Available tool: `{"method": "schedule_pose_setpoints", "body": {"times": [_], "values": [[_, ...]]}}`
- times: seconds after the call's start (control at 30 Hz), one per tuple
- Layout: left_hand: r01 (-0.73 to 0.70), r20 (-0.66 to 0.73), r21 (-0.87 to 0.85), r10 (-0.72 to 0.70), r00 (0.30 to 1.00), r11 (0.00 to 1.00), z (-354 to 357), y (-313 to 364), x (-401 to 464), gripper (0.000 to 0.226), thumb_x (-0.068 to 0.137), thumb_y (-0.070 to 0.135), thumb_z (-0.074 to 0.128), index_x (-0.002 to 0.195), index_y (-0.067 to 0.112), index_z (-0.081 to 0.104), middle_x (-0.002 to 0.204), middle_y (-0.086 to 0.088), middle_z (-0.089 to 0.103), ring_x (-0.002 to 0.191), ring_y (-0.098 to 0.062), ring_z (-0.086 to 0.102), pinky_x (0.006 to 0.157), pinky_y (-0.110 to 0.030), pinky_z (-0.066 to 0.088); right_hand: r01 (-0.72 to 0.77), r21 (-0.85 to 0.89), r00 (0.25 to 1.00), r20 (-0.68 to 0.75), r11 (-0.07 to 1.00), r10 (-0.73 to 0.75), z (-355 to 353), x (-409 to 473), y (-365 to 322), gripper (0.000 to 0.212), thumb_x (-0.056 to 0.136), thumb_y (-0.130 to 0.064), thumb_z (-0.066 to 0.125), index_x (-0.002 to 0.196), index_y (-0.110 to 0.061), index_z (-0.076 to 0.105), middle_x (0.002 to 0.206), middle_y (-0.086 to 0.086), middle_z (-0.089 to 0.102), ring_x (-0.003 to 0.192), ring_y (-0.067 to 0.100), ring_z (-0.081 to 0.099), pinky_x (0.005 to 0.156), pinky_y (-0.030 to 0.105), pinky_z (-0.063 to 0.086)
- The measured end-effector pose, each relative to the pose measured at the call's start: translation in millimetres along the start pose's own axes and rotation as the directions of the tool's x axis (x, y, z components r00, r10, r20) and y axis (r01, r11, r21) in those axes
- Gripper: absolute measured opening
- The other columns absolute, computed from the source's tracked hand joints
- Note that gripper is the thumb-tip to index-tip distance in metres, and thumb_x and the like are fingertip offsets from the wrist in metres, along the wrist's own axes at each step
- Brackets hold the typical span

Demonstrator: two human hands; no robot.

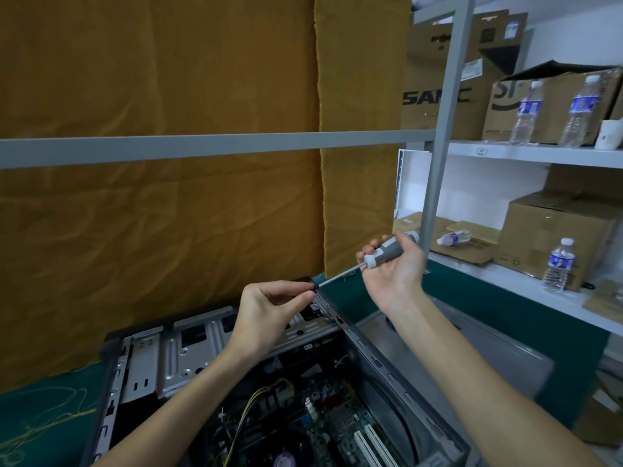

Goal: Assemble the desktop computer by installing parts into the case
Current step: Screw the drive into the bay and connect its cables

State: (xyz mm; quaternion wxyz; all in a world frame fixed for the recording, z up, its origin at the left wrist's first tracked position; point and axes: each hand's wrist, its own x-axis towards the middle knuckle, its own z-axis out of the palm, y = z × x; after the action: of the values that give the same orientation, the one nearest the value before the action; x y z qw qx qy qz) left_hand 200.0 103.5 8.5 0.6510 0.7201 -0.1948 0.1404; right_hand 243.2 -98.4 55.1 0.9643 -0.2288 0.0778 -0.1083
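- The screwdriver [377, 257] slants from the right hand [392, 267], whose grip wraps its grey handle, down-left to the tip at the left hand [269, 308].
- The left grip pinches narrowly at the tip; a screw there cannot be made out.
- Both hover above the open computer case [387, 362], motherboard [323, 423] inside, on the green worktop [472, 298].
- Yellow curtain [161, 79] behind, shelves [526, 153] right.

Open air is left between the left hand [269, 311] and the right hand [392, 267], bridged only by the screwdriver [364, 264] shaft. Below both hands the case [374, 358] interior is crowded by the motherboard [337, 423] and cables [249, 409]. Behind the right hand, passage is blocked by a grey shelf post [441, 143].
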Motion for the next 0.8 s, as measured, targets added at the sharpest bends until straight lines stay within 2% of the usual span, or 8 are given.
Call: {"method": "schedule_pose_setpoints", "body": {"times": [0.2, 0.27, 0.4, 0.57, 0.7, 0.8], "values": [[-0.004, -0.065, 0.096, 0.011, 0.998, 0.995, 4, -7, -2, 0.01, 0.085, 0.02, 0.081, 0.095, 0.021, 0.083, 0.083, 0.006, 0.079, 0.076, -0.016, 0.07, 0.065, -0.019, 0.054, 0.002, -0.012, 1.0, -0.004, 1.0, -0.002, -5, 4, 5, 0.016, 0.101, -0.027, 0.054, 0.095, -0.013, 0.051, 0.066, 0.004, 0.053, 0.05, 0.015, 0.05, 0.063, 0.031, 0.044], [0.001, -0.077, 0.097, 0.007, 0.997, 0.995, 5, -9, -1, 0.011, 0.085, 0.02, 0.081, 0.096, 0.021, 0.083, 0.084, 0.007, 0.079, 0.078, -0.018, 0.071, 0.066, -0.022, 0.056, 0.0, -0.015, 1.0, -0.009, 1.0, 0.0, -6, 6, 6, 0.015, 0.101, -0.027, 0.054, 0.096, -0.013, 0.052, 0.067, 0.004, 0.053, 0.051, 0.015, 0.05, 0.064, 0.031, 0.045], [0.02, -0.057, 0.1, -0.014, 0.998, 0.995, 4, -14, 0, 0.012, 0.086, 0.016, 0.08, 0.097, 0.02, 0.083, 0.087, 0.009, 0.079, 0.081, -0.014, 0.074, 0.069, -0.019, 0.056, 0.005, -0.038, 1.0, 0.001, 0.999, -0.005, -9, 8, 7, 0.015, 0.101, -0.028, 0.057, 0.098, -0.014, 0.054, 0.068, 0.004, 0.054, 0.052, 0.014, 0.052, 0.065, 0.031, 0.047], [0.04, 0.035, 0.12, -0.045, 0.998, 0.992, 8, -24, -1, 0.013, 0.086, 0.009, 0.08, 0.093, 0.02, 0.082, 0.086, 0.005, 0.079, 0.079, -0.014, 0.075, 0.069, -0.021, 0.058, 0.043, -0.116, 0.995, 0.093, 0.992, -0.032, -12, 7, 10, 0.014, 0.1, -0.026, 0.058, 0.095, -0.013, 0.054, 0.071, 0.003, 0.054, 0.055, 0.013, 0.052, 0.064, 0.029, 0.047], [0.054, 0.018, 0.144, -0.057, 0.998, 0.988, 12, -30, 4, 0.009, 0.085, 0.013, 0.082, 0.089, 0.021, 0.082, 0.081, 0.004, 0.078, 0.074, -0.014, 0.074, 0.066, -0.022, 0.056, 0.087, -0.129, 0.988, 0.139, 0.988, -0.069, -12, 9, 10, 0.013, 0.101, -0.024, 0.057, 0.095, -0.013, 0.053, 0.073, 0.003, 0.053, 0.06, 0.013, 0.051, 0.063, 0.027, 0.046], [0.03, -0.009, 0.159, -0.029, 1.0, 0.987, 15, -33, 9, 0.009, 0.083, 0.016, 0.084, 0.086, 0.023, 0.081, 0.079, 0.005, 0.078, 0.072, -0.013, 0.074, 0.063, -0.021, 0.057, 0.089, -0.137, 0.99, 0.117, 0.987, -0.073, -12, 14, 9, 0.013, 0.101, -0.025, 0.059, 0.097, -0.014, 0.053, 0.073, 0.002, 0.054, 0.058, 0.012, 0.052, 0.062, 0.027, 0.047]]}}
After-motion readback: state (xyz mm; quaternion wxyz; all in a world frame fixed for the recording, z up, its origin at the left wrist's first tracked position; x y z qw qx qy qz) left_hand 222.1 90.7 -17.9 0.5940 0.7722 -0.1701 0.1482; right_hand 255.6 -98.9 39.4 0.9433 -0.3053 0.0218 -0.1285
